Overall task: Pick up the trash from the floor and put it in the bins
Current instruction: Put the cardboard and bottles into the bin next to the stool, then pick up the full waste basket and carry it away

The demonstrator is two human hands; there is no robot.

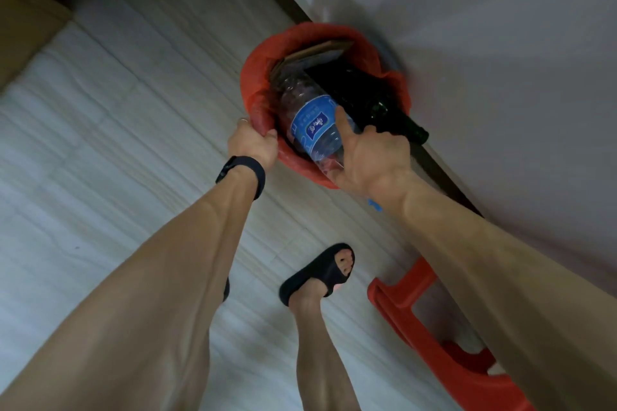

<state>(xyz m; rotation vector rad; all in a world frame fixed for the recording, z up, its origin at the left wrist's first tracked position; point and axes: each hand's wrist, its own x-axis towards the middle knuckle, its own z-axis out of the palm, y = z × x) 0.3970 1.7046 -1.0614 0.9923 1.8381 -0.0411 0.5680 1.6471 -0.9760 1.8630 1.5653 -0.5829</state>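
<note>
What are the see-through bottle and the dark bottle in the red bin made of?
See-through bottle: likely thin plastic, clear, ribbed and crinkly. Dark bottle: probably glass, smooth and dark green, with a shiny highlight near its shoulder.

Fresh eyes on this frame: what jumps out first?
The red-lined bin against the wall, centre frame, stuffed with a clear plastic bottle with a blue label and a dark glass bottle poking over its rim. The left hand grips the bin's near rim while the right hand holds the plastic bottle.
</note>
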